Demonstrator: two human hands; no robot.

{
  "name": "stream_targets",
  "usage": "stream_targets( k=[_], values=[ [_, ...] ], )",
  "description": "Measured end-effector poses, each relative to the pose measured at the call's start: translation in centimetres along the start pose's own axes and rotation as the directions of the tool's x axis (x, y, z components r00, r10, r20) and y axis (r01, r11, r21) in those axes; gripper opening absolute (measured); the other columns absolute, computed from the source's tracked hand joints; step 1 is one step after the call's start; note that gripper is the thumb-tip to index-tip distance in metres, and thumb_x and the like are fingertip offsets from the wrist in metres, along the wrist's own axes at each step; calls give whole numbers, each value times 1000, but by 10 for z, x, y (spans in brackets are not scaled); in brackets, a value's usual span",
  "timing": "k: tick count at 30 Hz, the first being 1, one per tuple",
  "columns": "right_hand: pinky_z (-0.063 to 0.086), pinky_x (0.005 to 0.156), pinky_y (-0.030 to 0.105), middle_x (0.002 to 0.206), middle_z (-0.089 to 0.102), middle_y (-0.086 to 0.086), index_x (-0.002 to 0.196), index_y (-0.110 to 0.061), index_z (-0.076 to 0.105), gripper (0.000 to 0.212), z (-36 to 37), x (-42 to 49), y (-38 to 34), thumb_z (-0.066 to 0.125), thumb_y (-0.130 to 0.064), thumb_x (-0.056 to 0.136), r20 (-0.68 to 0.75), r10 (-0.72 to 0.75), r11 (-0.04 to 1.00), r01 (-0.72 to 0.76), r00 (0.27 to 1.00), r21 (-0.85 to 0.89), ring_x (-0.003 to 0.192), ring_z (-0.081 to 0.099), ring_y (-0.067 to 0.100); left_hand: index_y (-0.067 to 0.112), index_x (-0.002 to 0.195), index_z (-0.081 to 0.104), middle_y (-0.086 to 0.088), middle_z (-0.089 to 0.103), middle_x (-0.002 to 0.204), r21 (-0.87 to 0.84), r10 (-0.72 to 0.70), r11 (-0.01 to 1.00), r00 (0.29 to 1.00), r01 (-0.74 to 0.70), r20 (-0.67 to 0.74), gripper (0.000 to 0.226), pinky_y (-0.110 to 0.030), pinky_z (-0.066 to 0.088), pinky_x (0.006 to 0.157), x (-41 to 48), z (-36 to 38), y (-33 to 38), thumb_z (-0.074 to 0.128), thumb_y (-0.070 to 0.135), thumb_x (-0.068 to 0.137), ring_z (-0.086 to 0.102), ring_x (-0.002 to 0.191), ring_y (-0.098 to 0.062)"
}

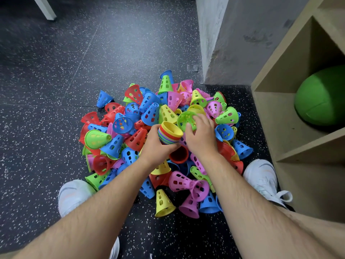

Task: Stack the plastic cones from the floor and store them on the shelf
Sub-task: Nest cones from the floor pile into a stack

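1. The shelf point(276, 111) is standing right of the cone pile point(149, 109) on the floor point(56, 90).
2. The left hand point(156, 146) is gripping a nested cone stack point(169, 135) over the pile.
3. The right hand point(201, 136) is grasping a green cone point(184, 118) beside it.

- My left hand point(158, 146) is wrapped round a stack of cones point(170, 134), thumb on the near side and fingers curled behind it.
- My right hand point(201, 136) sits just beside the left one, back of the hand facing up. Its fingers bend over the rim of a green cone point(184, 119), and the thumb presses that cone's near edge.
- Both my forearms are bare and reach forward and down, drawing closer together towards the hands.
- My wrists are close to straight.
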State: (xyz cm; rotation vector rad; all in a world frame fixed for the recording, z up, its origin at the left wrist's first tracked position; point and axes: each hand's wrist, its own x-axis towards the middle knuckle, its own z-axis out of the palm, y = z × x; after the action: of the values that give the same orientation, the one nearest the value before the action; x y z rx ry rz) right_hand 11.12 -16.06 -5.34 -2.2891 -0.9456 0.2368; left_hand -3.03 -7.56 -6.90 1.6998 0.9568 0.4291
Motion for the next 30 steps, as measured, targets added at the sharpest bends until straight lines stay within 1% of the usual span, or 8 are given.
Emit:
stream_targets(
  k=[3,8,11,15,21,25,27,30],
  values=[
    [40,105,37,125,58,2,122,-9,62,67,-6,2,-5,66,-64,83,-122,1,998,7,993,68,121,49,21,27,120,49,-1,61,112,-23,-9,1000,1000,9,3,72,-43,61,84,-1,-3,1,88,42,62,68,97,-18],
    [48,94,43,116,60,-1,119,-17,55,68,-13,1,-20,70,-68,77,-167,34,978,1,985,208,111,55,20,27,122,48,0,60,112,-42,4,999,1000,-4,7,69,-42,62,84,-4,-9,4,92,30,69,68,97,-16],
    [49,94,40,119,62,-2,126,-22,51,73,-14,-2,-32,62,-74,78,-124,43,963,-7,991,271,111,57,20,31,121,47,2,61,112,-44,2,999,1000,-2,-2,70,-41,62,84,-8,-15,7,91,33,66,68,97,-15],
    [49,94,40,104,63,-11,115,-31,61,56,-13,-7,-45,50,-75,82,-20,-12,965,17,1000,262,107,57,16,26,121,47,1,61,111,-34,18,999,1000,-19,-21,70,-35,62,79,-12,-21,11,93,26,69,69,95,-14],
    [34,115,38,141,53,-2,142,-28,52,72,3,-20,-49,52,-71,85,262,-32,966,-37,965,256,136,40,14,24,118,51,-1,63,106,-32,23,999,1000,-23,-14,63,-43,62,73,-11,-27,14,87,23,67,69,91,-21],
    [38,111,38,137,56,-5,136,-24,57,82,14,-20,-48,40,-82,81,239,16,936,-99,971,339,130,47,12,24,118,50,1,63,106,-33,31,999,999,-32,-30,63,-34,62,74,-11,-30,8,91,24,70,69,90,-14],
    [47,100,39,119,62,-4,121,-19,64,66,18,-15,-45,40,-73,90,158,135,905,-187,978,382,113,56,14,27,120,49,4,61,109,-30,30,999,998,-32,-55,66,-27,59,77,-11,-32,5,93,24,70,67,91,-7],
    [49,87,36,103,65,-2,102,-18,65,28,23,-4,-36,49,-41,99,62,284,906,-289,957,309,101,59,20,31,118,49,5,60,112,-35,9,999,997,-12,-82,67,-25,54,79,-7,-31,0,92,30,67,64,97,-8]
  ],
)
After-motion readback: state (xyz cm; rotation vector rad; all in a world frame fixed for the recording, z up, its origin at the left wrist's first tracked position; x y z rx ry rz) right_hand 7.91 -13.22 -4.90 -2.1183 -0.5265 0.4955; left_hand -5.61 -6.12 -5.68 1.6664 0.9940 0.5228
